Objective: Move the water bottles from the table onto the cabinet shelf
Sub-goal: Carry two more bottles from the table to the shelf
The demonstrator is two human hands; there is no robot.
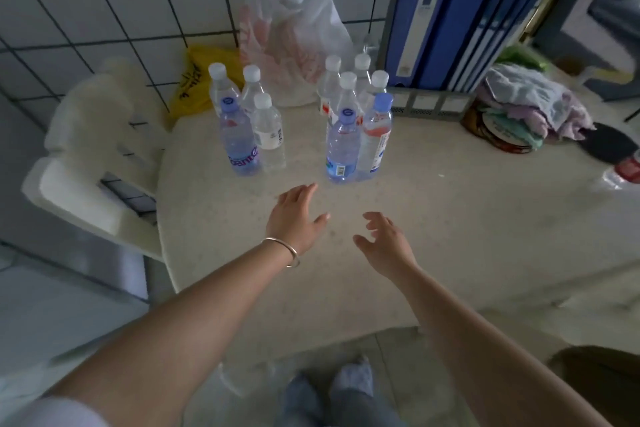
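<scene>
Both your bare forearms stretch out over the pale speckled round table (450,225), and neither hand holds anything. Your left hand (294,218), the one with the thin silver bangle (282,250) at the wrist, hovers with fingers loosely spread, nearest the front of the bottles. Your right hand (386,243) hangs beside it, fingers apart and slightly curled, touching nothing.

Ahead stand the clear plastic water bottles in two upright clusters, well apart from each other. The left cluster has the blue-tinted bottle with a purple label (239,139) at the front and a clear bottle with a white label (268,132) just beside it. The right cluster leads with a blue-tinted bottle showing a barcode (343,149), touching or nearly touching the clear bottle with a pale blue cap (377,135).

They look full, so expect real weight for their size (and thin walls that dent if you squeeze). Smooth plastic may slip, so wrap each one around the middle of the body, at or just above the label, rather than pinching the cap. Packed neighbours could topple, so I'd take the front ones first.

No cabinet shelf is visible from here.
</scene>
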